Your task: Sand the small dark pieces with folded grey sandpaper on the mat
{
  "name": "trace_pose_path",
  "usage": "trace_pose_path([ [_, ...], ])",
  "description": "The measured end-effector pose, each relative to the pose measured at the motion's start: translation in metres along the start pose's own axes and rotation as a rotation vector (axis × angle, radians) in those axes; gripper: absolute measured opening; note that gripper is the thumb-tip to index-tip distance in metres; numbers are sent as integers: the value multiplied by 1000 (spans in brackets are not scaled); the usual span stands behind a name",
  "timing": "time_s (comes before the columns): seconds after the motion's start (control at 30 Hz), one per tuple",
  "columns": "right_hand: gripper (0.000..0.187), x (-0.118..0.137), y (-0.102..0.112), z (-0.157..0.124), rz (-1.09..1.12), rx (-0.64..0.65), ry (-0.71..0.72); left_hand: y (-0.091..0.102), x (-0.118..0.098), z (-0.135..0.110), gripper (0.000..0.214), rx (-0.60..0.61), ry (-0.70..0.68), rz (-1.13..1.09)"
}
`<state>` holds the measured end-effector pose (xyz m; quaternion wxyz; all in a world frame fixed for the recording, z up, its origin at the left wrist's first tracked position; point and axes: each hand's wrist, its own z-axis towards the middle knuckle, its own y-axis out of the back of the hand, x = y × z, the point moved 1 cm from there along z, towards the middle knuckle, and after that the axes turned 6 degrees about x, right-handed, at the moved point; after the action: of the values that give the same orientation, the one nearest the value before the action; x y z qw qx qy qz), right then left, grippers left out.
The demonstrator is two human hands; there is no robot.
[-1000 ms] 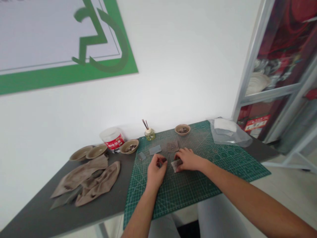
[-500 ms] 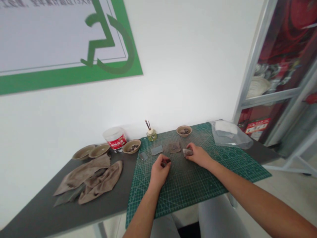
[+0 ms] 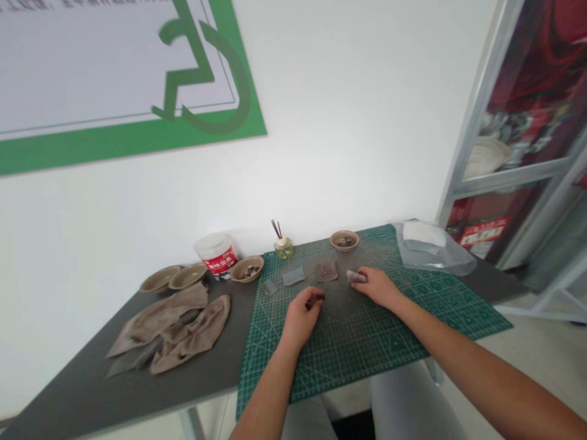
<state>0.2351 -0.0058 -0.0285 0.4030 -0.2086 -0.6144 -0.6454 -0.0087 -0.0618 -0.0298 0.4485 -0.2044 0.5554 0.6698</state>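
My left hand (image 3: 302, 311) rests on the green cutting mat (image 3: 367, 330), fingers pinched on a small dark piece (image 3: 315, 300). My right hand (image 3: 378, 286) lies farther right on the mat, fingers closed on a small grey folded piece (image 3: 354, 277). Just beyond the hands lie a brownish square piece (image 3: 326, 270) and two grey rectangular pieces (image 3: 293, 276) (image 3: 268, 287).
Small bowls (image 3: 344, 241) (image 3: 246, 269) holding dark bits, two empty dishes (image 3: 173, 278), a white tub with a red label (image 3: 215, 253) and a reed diffuser bottle (image 3: 283, 247) line the wall. Brown cloths (image 3: 174, 324) lie left on the grey table; a plastic bag (image 3: 431, 247) sits right.
My right hand has carried the grey piece from beside my left hand away to the right and farther back on the mat. My left hand has kept its pinch, almost still.
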Motion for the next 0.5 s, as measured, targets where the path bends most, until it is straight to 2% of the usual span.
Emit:
trace_pose_path([
  [0.13,23,8,-7,4,533,134,-13,0,4,1,21,-37,59,-104],
  [0.2,26,15,-14,7,699,218,-21,0,6,1,19,-58,102,-163],
  [0.27,24,22,-22,12,749,245,-29,0,7,2,16,-78,124,-220],
  [0.4,14,37,-40,23,722,222,28,0,7,2,12,-134,81,-355],
  [0.5,17,44,-51,26,710,250,81,0,8,1,15,-140,98,-337],
])
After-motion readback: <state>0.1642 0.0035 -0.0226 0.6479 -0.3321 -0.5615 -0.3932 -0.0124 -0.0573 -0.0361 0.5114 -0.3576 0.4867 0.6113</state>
